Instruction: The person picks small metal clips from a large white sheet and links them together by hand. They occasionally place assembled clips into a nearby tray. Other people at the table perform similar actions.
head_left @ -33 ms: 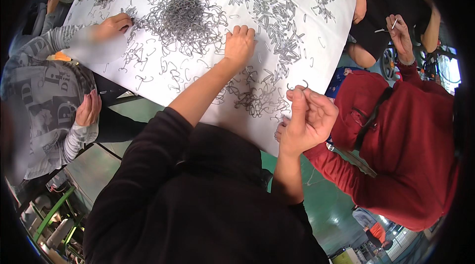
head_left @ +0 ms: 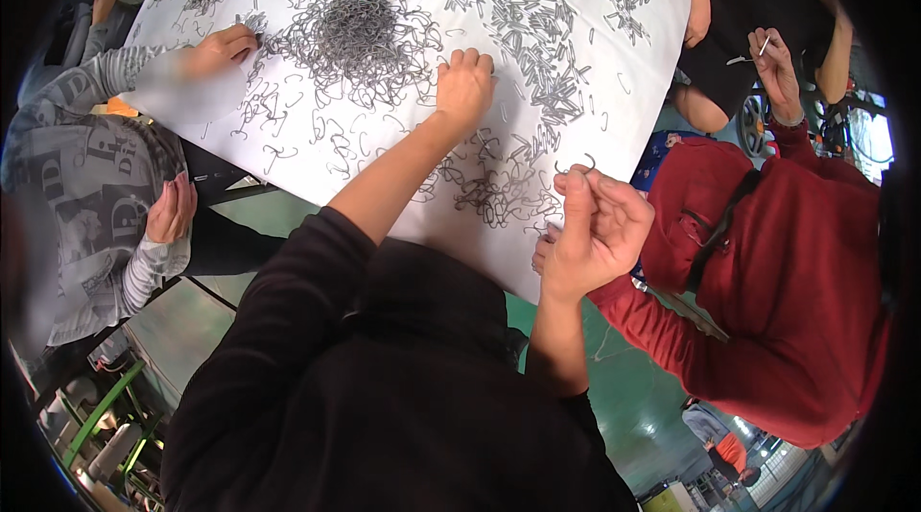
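Observation:
My right hand [head_left: 602,229] is raised over the table's near right edge, palm turned up. Its thumb and forefinger pinch a dark bent-wire metal hook [head_left: 591,163], whose curved ends stick out beyond the fingertips. My left hand [head_left: 465,90] rests on the white-covered table [head_left: 384,142] with its fingers curled under. The fingertips are hidden, so I cannot make out what they hold. A big heap of dark wire hooks [head_left: 360,27] lies to its left. Small grey metal strips [head_left: 537,51] spread to its right. Between my hands is a smaller cluster of hooks [head_left: 494,190].
A person in a red top [head_left: 767,291] is close on my right, holding a thin pale piece. On my left, a person in a patterned grey top [head_left: 96,214] reaches onto the table. Other people stand along the far sides. The floor [head_left: 633,387] is green.

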A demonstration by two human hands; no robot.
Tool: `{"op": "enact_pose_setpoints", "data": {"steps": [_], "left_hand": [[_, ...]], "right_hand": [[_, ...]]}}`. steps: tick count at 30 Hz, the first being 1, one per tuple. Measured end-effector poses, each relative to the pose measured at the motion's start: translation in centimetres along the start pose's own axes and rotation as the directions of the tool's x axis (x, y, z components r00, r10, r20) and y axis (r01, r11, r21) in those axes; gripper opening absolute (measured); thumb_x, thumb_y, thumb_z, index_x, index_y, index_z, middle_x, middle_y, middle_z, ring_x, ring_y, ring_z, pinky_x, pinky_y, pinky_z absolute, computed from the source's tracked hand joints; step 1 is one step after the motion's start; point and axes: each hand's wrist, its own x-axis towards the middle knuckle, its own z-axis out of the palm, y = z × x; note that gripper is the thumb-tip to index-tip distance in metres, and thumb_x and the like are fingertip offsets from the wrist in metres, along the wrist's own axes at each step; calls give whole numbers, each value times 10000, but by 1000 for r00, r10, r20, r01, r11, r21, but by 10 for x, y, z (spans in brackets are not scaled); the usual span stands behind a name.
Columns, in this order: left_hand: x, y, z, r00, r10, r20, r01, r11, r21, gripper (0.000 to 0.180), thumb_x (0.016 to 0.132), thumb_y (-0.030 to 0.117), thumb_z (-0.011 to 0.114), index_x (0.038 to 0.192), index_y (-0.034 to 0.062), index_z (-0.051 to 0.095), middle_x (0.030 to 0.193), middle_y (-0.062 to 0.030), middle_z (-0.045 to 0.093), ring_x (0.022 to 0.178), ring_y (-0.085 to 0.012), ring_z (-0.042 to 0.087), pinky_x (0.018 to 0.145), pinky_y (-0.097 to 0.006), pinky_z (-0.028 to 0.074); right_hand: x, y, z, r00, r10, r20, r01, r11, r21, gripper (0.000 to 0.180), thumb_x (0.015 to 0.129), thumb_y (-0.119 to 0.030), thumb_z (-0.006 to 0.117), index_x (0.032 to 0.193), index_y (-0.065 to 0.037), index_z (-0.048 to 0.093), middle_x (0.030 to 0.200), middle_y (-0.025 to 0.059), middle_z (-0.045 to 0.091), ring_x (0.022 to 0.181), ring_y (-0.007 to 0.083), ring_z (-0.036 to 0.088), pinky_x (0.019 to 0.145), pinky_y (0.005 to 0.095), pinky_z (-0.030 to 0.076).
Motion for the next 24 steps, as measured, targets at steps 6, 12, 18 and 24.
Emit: {"op": "enact_pose_setpoints", "data": {"steps": [6, 12, 18, 24], "left_hand": [[5, -8, -9, 984, -49, 170, 69, 991, -114, 117, 774, 131, 689, 853, 60, 640, 905, -82, 641, 902, -305, 600, 778, -412, 487], [-27, -13, -78, 893, -207, 399, 429, 660, -617, 162, 845, 117, 663, 990, 47, 654, 855, -37, 659, 802, -158, 629, 731, -280, 491], [-70, 5, -151, 814, -163, 557, 579, 159, -800, 160, 897, 115, 640, 1024, 23, 666, 899, -12, 677, 805, -78, 614, 734, -230, 472], [-88, 16, -176, 869, -248, 427, 480, 218, -850, 133, 890, 85, 650, 973, -16, 671, 862, -35, 688, 803, -84, 624, 752, -238, 490]], "right_hand": [[-5, 7, -7, 955, 236, 182, -228, 972, -61, 269, 858, 95, 621, 1073, 25, 474, 990, 125, 614, 912, 160, 640, 800, 282, 540], [-13, 20, 1, 909, 347, 230, -371, 926, 70, 211, 886, 22, 628, 1058, -6, 508, 968, 113, 634, 855, 144, 639, 729, 258, 535], [-29, 21, 31, 965, 84, 250, -24, 972, -234, 112, 841, 2, 679, 921, -9, 600, 815, 76, 657, 652, 134, 635, 568, 258, 513], [-36, 19, 45, 946, -106, 307, 199, 936, -289, 127, 799, 13, 704, 881, -13, 611, 783, 71, 660, 575, 169, 626, 523, 265, 490]]}}
